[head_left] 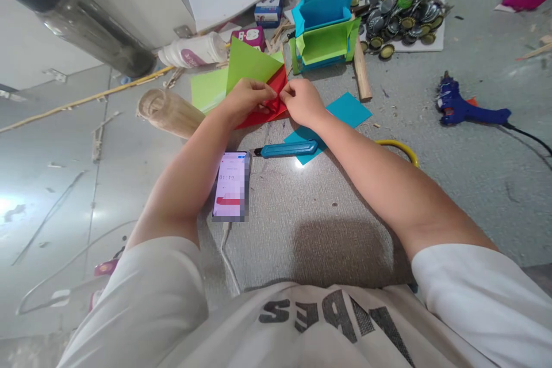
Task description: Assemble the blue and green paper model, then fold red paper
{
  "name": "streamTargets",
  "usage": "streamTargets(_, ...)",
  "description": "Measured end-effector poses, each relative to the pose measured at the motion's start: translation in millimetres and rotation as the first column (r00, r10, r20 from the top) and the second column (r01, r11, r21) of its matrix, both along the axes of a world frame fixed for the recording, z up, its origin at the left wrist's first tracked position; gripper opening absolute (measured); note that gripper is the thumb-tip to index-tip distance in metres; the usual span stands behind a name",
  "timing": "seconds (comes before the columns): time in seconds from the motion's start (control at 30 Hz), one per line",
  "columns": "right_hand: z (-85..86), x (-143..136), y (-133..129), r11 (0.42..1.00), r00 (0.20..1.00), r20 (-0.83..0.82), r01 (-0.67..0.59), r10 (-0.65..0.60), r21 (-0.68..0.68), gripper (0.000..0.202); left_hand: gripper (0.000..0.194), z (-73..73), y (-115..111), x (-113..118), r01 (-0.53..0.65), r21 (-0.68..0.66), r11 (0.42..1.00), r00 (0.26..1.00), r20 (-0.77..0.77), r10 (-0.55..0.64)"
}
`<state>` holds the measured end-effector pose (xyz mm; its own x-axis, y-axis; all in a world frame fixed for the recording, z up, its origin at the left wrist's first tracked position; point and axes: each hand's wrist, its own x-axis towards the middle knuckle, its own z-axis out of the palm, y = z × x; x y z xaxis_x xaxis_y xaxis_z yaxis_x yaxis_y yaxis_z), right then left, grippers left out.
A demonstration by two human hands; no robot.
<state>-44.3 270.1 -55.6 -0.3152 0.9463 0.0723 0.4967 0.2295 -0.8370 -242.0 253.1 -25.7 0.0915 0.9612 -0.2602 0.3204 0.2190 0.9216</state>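
Observation:
Both hands work close together on red paper (276, 84) that is partly folded. My left hand (250, 95) pinches its left part between thumb and fingers. Opposite it, my right hand (302, 100) is closed on the paper's right edge. Green paper (248, 63) rises behind the left hand, with another lighter green sheet (207, 89) lying beside it. Under my right wrist lies a sheet of blue paper (349, 112). A blue utility knife (287, 149) rests partly on that sheet. Fingers hide some of the red folds.
Behind the hands stand folded blue and green paper boxes (323, 43). Bottle caps (401, 17) are heaped on a white board. A blue glue gun (466, 103) lies right, its cord trailing. A phone (230, 184), a wooden cylinder (170, 112) and a dark bottle (95, 29) are left.

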Motion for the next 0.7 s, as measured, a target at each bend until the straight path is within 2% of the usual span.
streamTargets(0.3, -6.9, 0, 4, 1.0, 1.0, -0.029, 0.001, -0.001, 0.012, 0.027, 0.018, -2.5, 1, -1, -0.003, 0.043, 0.999, 0.998, -0.055, 0.005)
streamTargets(0.47, -6.4, 1, 4, 1.0, 1.0, -0.011, 0.011, -0.011, 0.015, 0.029, 0.021, -2.0, 0, 1, -0.028, 0.047, 0.998, 0.999, -0.034, 0.029)
streamTargets(0.6, -8.3, 2, 6, 1.0, 1.0, -0.027, 0.006, -0.005, 0.027, 0.028, 0.017, 4.2, -4, 3, -0.039, 0.06, 0.997, 0.999, -0.035, 0.041)
streamTargets(0.7, -8.3, 2, 6, 1.0, 1.0, -0.026, 0.001, -0.001, 0.022, 0.029, 0.011, 11.6, -9, 5, -0.025, 0.066, 0.997, 0.995, -0.098, 0.031)
